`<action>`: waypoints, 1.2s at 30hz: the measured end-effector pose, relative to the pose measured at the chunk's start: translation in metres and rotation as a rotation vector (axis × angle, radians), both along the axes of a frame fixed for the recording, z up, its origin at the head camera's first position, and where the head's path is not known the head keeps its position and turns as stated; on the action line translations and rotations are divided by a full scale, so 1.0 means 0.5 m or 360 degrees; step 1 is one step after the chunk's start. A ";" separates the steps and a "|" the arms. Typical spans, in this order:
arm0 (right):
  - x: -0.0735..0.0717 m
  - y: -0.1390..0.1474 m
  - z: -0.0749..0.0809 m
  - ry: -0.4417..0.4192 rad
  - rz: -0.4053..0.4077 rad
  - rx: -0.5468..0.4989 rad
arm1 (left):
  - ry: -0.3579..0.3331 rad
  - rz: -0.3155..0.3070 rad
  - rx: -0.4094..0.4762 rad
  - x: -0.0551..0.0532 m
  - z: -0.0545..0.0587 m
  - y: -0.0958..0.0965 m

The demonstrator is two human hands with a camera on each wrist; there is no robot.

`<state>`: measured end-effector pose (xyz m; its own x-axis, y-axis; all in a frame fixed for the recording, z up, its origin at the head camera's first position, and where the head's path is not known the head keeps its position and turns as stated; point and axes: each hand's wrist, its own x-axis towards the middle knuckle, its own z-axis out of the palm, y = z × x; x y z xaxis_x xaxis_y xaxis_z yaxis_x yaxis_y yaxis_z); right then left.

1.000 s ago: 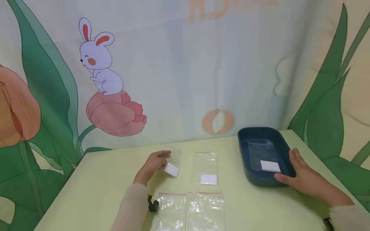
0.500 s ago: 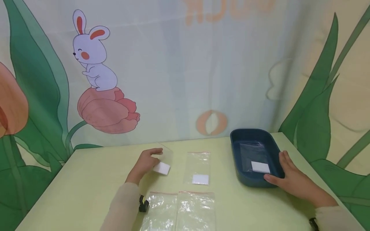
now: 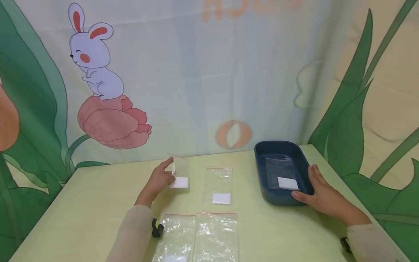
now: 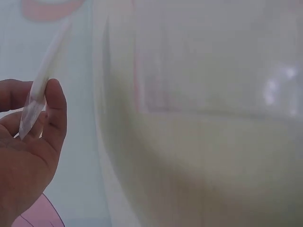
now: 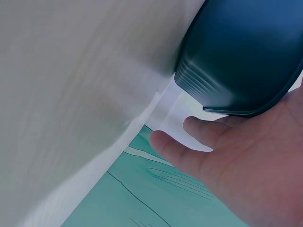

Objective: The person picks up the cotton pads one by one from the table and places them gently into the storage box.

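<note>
My left hand (image 3: 158,180) pinches a clear zip-lock bag (image 3: 180,167) with a red-edged top, raised above the back left of the table. A flat white rectangular piece sits at the bag's bottom; the left wrist view shows the bag (image 4: 40,90) edge-on between thumb and fingers. At the right, my right hand (image 3: 330,200) rests against the near right corner of a dark blue tray (image 3: 281,198), its thumb at the rim. Its fingers (image 5: 182,153) extend straight along the outside. Inside the tray lies another zip-lock bag (image 3: 278,169) with a white piece.
Between my hands a third zip-lock bag (image 3: 217,182) with a white piece lies flat on the pale yellow table (image 3: 98,203). Two more clear bags lie nearer, a left one (image 3: 176,233) and a right one (image 3: 216,236). A printed curtain (image 3: 183,91) hangs behind the table.
My left hand has turned the pinched bag more upright, its white piece now facing forward and level. The right hand stays at the tray. The head view has shifted right.
</note>
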<state>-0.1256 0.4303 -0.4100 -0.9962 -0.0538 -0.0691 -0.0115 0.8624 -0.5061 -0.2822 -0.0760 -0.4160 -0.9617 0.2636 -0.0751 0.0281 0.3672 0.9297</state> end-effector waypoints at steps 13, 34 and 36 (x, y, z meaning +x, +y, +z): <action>-0.005 -0.009 -0.001 0.0012 0.0007 -0.0002 | 0.0094 -0.0118 -0.0050 0.007 0.022 0.040; 0.003 -0.001 0.004 -0.0008 -0.0039 0.0004 | 0.0145 -0.0359 0.0083 0.025 0.076 0.161; 0.003 0.000 0.003 -0.0005 -0.0038 0.0006 | 0.0144 -0.0391 0.0126 0.028 0.080 0.173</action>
